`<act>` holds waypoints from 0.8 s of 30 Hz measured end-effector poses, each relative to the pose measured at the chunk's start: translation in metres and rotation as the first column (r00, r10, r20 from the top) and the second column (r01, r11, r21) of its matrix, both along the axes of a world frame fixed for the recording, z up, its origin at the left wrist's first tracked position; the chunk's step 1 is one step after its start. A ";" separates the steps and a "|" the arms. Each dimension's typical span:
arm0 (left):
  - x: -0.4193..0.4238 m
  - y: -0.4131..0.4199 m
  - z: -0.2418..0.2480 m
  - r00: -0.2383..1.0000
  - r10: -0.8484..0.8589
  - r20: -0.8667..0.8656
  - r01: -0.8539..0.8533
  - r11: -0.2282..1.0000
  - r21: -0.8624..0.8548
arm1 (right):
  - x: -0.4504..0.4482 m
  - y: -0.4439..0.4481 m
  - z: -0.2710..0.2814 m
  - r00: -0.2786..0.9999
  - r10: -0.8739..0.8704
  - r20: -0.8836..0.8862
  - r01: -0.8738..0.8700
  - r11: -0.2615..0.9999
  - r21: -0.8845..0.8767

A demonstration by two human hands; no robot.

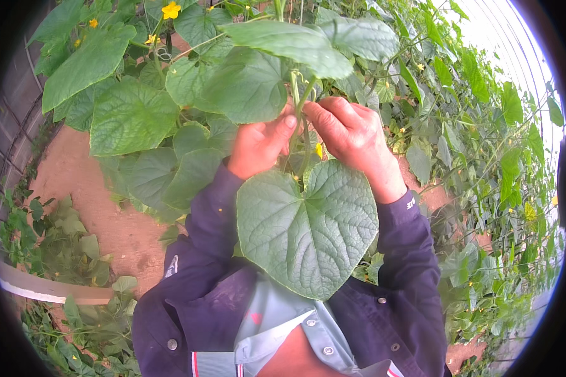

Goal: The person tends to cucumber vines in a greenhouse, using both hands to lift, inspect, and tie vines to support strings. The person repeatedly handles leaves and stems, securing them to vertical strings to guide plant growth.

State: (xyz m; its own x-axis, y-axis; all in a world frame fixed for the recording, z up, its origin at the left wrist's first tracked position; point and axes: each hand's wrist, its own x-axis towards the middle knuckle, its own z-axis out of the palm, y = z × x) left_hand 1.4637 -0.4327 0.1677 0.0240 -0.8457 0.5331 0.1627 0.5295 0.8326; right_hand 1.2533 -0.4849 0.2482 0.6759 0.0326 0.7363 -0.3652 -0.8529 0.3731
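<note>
A cucumber stem (295,87) rises before me, with thin tendrils beside it. My left hand (262,143) closes around it from the left, thumb in front and the other fingers partly hidden behind the stem and a leaf. From the right, my right hand (351,129) is bent in, its fingertips pinched together against the same stem; its thumb is mostly hidden. A broad heart-shaped cucumber leaf (306,231) hangs below both hands in front of my chest. Over the hands spread more large leaves (287,45). A small yellow flower (319,150) shows just under my right hand.
Dense cucumber vines (481,165) fill the right side, beside a bright greenhouse wall (514,42). Large leaves (132,115) and yellow flowers (171,10) crowd the upper left. Bare brown soil (94,188) lies at left, near a pale curved band (56,287) and low plants.
</note>
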 end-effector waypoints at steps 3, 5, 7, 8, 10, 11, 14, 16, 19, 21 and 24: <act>0.004 -0.002 -0.003 0.999 -0.038 0.009 0.038 0.999 -0.029 | 0.006 0.002 0.005 1.000 0.021 0.005 -0.021 0.998 -0.062; 0.008 -0.002 -0.005 0.999 -0.039 0.016 0.039 0.999 -0.032 | 0.012 0.003 0.000 1.000 0.021 0.023 -0.020 1.000 -0.010; 0.011 -0.003 -0.006 0.999 -0.031 0.036 0.031 0.999 0.017 | 0.015 0.003 -0.005 0.999 0.008 0.037 -0.009 0.999 0.034; 0.012 -0.001 -0.009 0.998 -0.024 0.050 0.020 0.997 0.073 | 0.014 0.005 -0.008 0.999 -0.004 0.041 0.002 0.998 0.057; 0.014 -0.002 -0.006 0.996 -0.069 0.052 0.064 0.993 0.102 | 0.014 0.001 -0.008 0.990 -0.032 0.136 0.016 0.993 0.115; 0.013 0.000 -0.007 0.992 -0.122 0.037 0.118 0.989 0.086 | 0.013 -0.003 -0.009 0.974 -0.050 0.222 0.014 0.987 0.161; 0.008 0.001 -0.001 0.994 -0.109 0.004 0.108 0.994 0.033 | 0.007 -0.008 0.004 0.924 -0.121 0.362 0.014 0.958 0.285; 0.005 0.000 0.003 0.999 -0.045 0.002 0.045 0.998 0.048 | 0.002 -0.009 0.006 0.896 -0.186 0.404 0.044 0.941 0.335; 0.007 -0.003 0.007 0.991 -0.111 0.076 0.109 0.994 0.029 | -0.005 -0.008 -0.017 0.883 -0.246 0.399 0.043 0.891 0.452; -0.002 0.000 0.010 0.990 -0.113 0.084 0.110 0.993 0.035 | -0.015 -0.003 -0.040 0.863 -0.264 0.431 -0.012 0.842 0.539; -0.002 -0.009 0.000 0.991 -0.062 0.115 0.068 0.996 -0.055 | -0.017 0.001 -0.066 0.803 -0.300 0.516 -0.191 0.690 0.698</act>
